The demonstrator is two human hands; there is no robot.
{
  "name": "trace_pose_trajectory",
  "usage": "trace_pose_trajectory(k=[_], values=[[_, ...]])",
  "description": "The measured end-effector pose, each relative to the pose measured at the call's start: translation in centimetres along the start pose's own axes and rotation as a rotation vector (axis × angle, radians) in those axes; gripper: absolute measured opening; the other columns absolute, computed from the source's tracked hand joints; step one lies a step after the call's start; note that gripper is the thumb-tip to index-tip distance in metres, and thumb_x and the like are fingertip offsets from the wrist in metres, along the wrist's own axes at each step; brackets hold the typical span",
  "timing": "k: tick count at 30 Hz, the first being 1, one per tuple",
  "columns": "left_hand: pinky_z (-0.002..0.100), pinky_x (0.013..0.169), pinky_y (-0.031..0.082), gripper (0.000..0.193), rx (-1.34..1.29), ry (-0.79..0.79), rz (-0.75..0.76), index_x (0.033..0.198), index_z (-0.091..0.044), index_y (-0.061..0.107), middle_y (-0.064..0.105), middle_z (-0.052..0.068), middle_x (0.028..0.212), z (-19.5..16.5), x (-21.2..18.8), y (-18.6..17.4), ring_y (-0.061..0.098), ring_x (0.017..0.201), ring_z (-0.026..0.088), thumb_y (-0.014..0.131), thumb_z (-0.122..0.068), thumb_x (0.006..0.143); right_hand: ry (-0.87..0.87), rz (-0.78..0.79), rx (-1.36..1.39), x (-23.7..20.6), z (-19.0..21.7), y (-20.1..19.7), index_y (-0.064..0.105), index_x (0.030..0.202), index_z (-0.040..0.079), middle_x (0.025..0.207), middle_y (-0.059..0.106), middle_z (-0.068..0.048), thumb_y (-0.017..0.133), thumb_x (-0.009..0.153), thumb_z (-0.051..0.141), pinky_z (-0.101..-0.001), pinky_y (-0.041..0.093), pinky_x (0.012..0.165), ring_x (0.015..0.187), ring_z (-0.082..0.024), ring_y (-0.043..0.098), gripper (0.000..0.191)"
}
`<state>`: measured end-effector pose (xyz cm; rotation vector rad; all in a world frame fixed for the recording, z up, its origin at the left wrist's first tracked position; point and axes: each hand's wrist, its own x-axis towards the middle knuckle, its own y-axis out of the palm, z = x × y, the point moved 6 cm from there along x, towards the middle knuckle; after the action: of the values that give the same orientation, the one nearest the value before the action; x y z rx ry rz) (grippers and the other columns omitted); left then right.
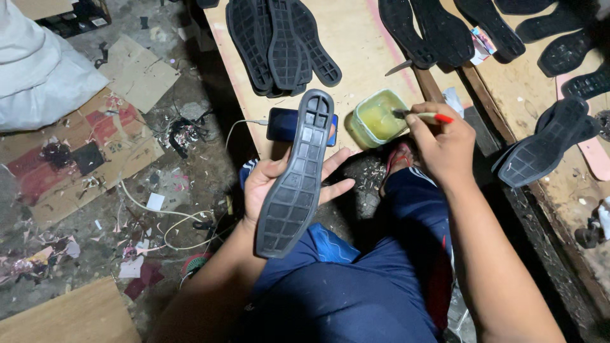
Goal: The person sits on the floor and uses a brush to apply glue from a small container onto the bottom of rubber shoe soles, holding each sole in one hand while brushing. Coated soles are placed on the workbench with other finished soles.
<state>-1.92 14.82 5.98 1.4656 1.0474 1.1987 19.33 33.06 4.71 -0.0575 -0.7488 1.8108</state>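
Honestly the risky bit looks like the brush (424, 116). The right hand (445, 143) is pinched around its red-tipped handle with the bristle end dipped into the little tub (379, 118), and if it comes out overloaded I'd guess it drips onto the phone (284, 124) lying just beside the tub, or onto the blue shorts below.

The left hand (279, 184) is cupped under a grey shoe sole (297, 174), tread side up, fingers spread and only loosely wrapped, held over the lap just off the tabletop (356, 44) edge. That long sole could tip or slide out of such a light hold once anything presses on it.

The tub is a small greenish open container with yellowish liquid inside, probably glue; I can't tell how full. It sits right at the tabletop edge, so a nudge might knock it off.
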Motion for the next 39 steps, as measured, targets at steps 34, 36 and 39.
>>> trace_pose_trajectory(k=[34,36,39], values=[[0.046,0.090,0.059,0.105,0.591,-0.287,-0.130,0.171,-0.025,-0.011,0.036,0.021,0.161,5.5,-2.2,3.2,0.065,0.107,0.034,0.051,-0.021,0.086,-0.257,0.006,0.251,-9.5,14.5,-1.6,0.066,0.114,-0.003,0.115,0.070,-0.016,0.070,0.096,-0.004,-0.0303,0.057,0.096,0.107,-0.020,0.070,0.019],[0.045,0.089,0.059,0.105,0.628,-0.307,-0.114,0.171,-0.024,-0.010,0.032,0.018,0.165,5.5,-2.3,3.2,0.065,0.106,0.034,0.051,-0.020,0.086,-0.212,-0.048,0.273,-8.7,14.0,-2.0,0.066,0.114,-0.004,0.116,0.069,-0.017,0.069,0.097,-0.006,-0.0289,0.057,0.092,0.103,-0.019,0.069,0.018],[0.044,0.086,0.060,0.106,0.615,-0.319,-0.102,0.170,-0.023,-0.010,0.031,0.018,0.166,5.5,-2.3,3.3,0.066,0.105,0.035,0.051,-0.020,0.084,-0.205,-0.122,0.307,-8.1,13.8,-2.5,0.065,0.118,-0.004,0.116,0.068,-0.017,0.068,0.101,-0.007,-0.0274,0.056,0.093,0.103,-0.019,0.068,0.018]])
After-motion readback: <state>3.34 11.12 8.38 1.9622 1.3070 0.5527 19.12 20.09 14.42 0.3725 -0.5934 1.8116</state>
